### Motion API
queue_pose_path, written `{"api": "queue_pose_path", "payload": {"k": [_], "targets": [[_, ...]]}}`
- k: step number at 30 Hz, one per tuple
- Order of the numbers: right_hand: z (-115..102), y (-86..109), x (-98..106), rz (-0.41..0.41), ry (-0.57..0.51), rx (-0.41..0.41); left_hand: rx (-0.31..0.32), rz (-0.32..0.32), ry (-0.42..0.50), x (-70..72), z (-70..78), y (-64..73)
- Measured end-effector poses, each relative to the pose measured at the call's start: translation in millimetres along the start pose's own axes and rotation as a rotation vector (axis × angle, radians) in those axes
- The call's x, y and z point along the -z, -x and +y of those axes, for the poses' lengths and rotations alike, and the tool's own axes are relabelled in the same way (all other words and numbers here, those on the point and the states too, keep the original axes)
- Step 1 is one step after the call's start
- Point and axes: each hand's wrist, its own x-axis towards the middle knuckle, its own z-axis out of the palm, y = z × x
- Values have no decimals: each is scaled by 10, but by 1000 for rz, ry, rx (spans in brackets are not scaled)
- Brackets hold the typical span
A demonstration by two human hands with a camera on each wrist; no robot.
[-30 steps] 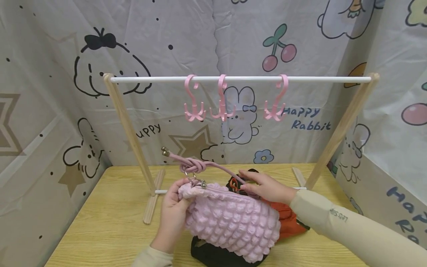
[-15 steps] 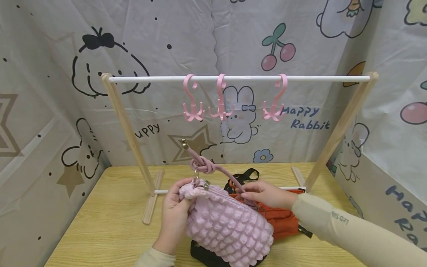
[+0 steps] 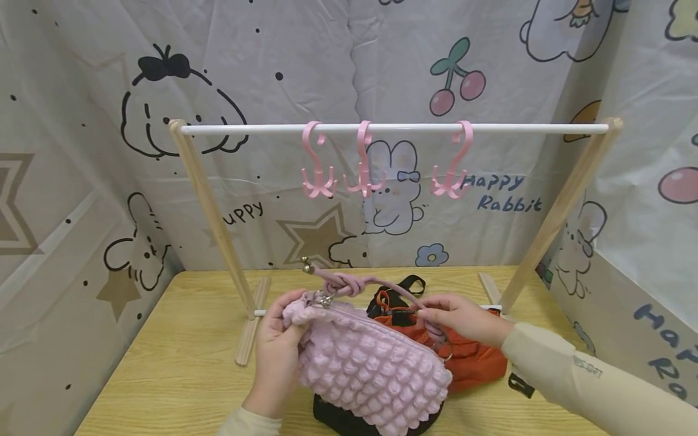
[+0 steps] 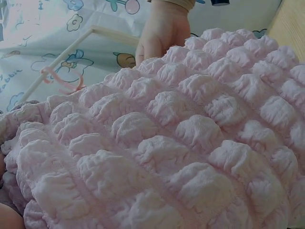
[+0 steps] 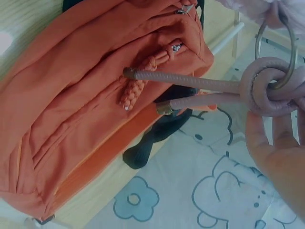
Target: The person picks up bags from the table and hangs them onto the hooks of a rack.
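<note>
A pink puffy quilted bag (image 3: 371,363) is tilted in front of me, its left end higher than its right. My left hand (image 3: 277,348) grips its upper left corner, thumb on the front. Along its top runs a pink cord strap (image 3: 395,284), knotted near the left metal ring, with metal-tipped ends. My right hand (image 3: 463,318) pinches this strap near its right end. The right wrist view shows the strap's knot (image 5: 267,86) through a metal ring (image 5: 259,40), close to the right hand's fingers. Bubbled fabric fills most of the left wrist view.
An orange bag (image 3: 474,363) with black straps lies behind and right of the pink one. Something black (image 3: 338,418) lies beneath the pink bag. Across the back stands a wooden rack with a white rail (image 3: 409,129), on which 3 pink hooks (image 3: 364,160) hang.
My right hand has closed its fingers on the strap and moved right with it. The strap's knotted left end has shifted right, rising and then dropping lower. The left hand keeps its grip.
</note>
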Motion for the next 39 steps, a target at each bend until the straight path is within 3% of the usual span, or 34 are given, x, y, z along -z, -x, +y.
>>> {"api": "queue_pose_path", "payload": {"k": [10, 19, 25, 39], "targets": [[-163, 121, 86, 51, -2, 67, 28, 23, 14, 56, -57, 23], [-376, 165, 165, 60, 117, 104, 50, 36, 63, 134, -102, 48], [-545, 163, 222, 38, 152, 200, 86, 42, 95, 176, -148, 52], [-874, 159, 201, 117, 233, 188, 163, 103, -3, 239, -279, 94]]}}
